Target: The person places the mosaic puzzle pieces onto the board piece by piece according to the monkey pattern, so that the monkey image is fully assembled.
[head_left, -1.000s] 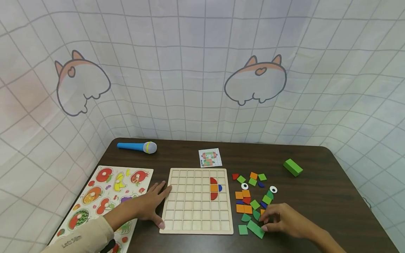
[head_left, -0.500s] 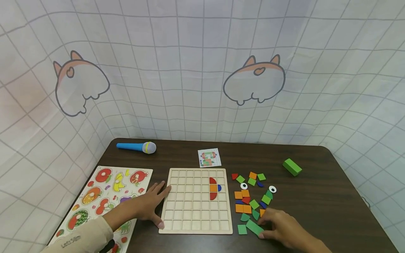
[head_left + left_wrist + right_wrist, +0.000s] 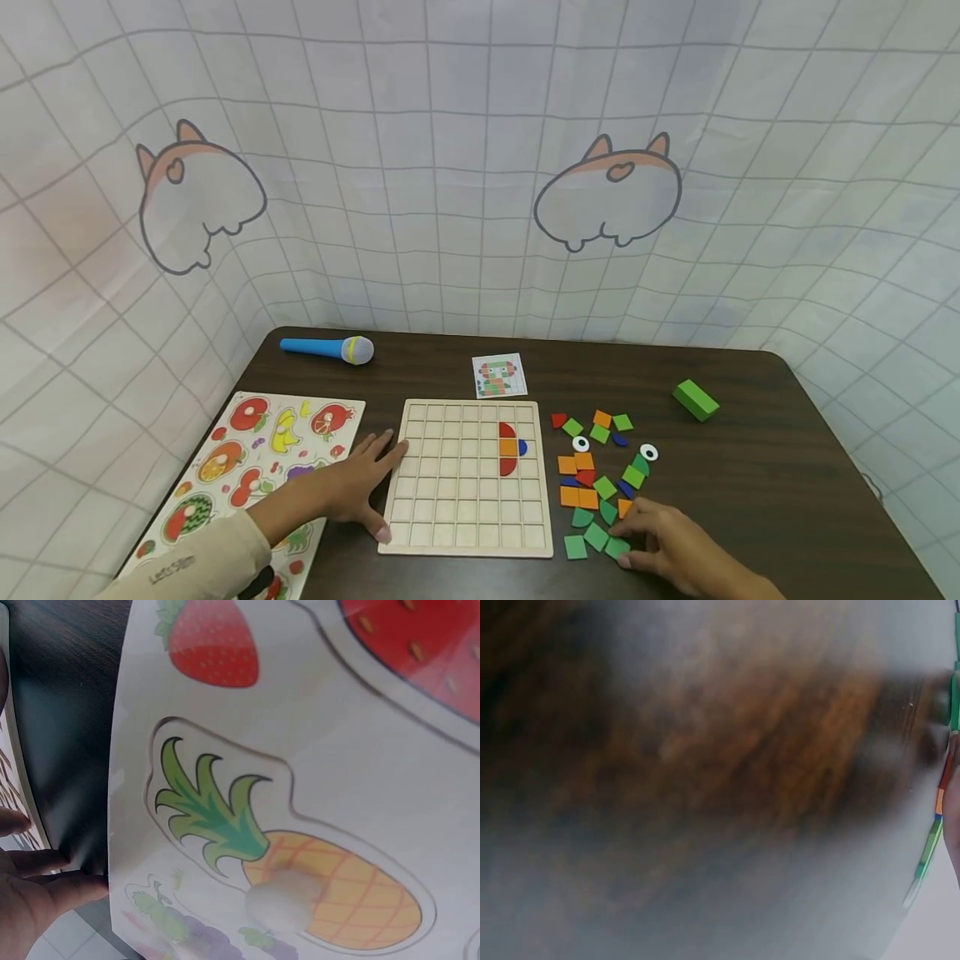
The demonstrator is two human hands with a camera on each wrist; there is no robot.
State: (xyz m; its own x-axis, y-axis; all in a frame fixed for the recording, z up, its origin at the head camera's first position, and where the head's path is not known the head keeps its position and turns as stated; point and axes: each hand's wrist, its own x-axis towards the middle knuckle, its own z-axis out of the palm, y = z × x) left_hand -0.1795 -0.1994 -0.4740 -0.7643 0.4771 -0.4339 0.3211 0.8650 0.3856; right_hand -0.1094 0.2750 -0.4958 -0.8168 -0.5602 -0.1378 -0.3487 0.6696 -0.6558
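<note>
My left hand (image 3: 360, 487) lies spread along the left edge of a wooden grid board (image 3: 442, 504), with fingers and thumb on its rim. Set in the board are two red half-round tiles (image 3: 507, 430), an orange square tile (image 3: 508, 447) between them and a blue half-round tile (image 3: 522, 447) at their right. Right of the board, my right hand (image 3: 667, 537) pinches a green square tile (image 3: 617, 547) between thumb and finger, low on the table. Another green square tile (image 3: 596, 537) lies just beside it. The right wrist view is mostly blurred.
Several loose coloured tiles (image 3: 588, 497) and two eye discs (image 3: 648, 452) lie right of the board. A fruit puzzle board (image 3: 255, 442) is at the left. Behind stand a toy microphone (image 3: 326, 347), a pattern card (image 3: 499, 376) and a green block (image 3: 696, 400).
The long green shape near my right fingers has parted into two square tiles, the nearer one shifted down and right with my fingers. My left hand stays on the board.
</note>
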